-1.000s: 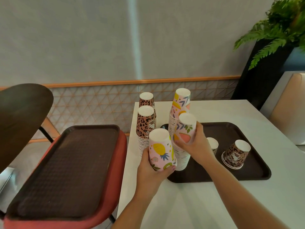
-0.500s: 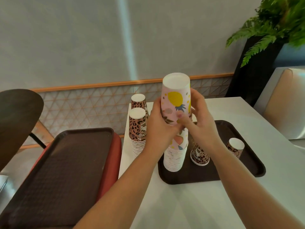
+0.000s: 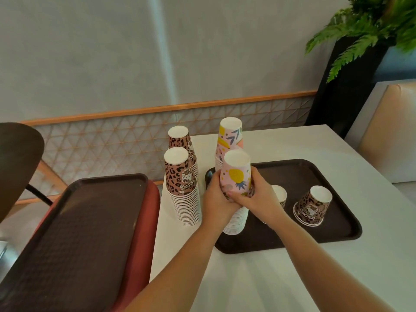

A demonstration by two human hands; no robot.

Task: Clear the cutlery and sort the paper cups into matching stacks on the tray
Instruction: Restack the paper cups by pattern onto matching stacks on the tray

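Note:
A pink fruit-print cup sits upside down on top of a tall stack of matching cups at the left end of the dark brown tray. My left hand and my right hand both wrap around that top cup. A second fruit-print stack rises just behind. Two leopard-print stacks stand on the white table to the left of the tray. Two single leopard-print cups rest upside down on the tray, one half hidden behind my right wrist.
A second empty brown tray lies on a red chair seat at the left. A dark chair back is at far left. A fern in a black planter and a beige seat stand at the right, by the white table.
My hands have brought the fruit-print cup down from the air onto the near stack on the tray. Both hands still hold it.

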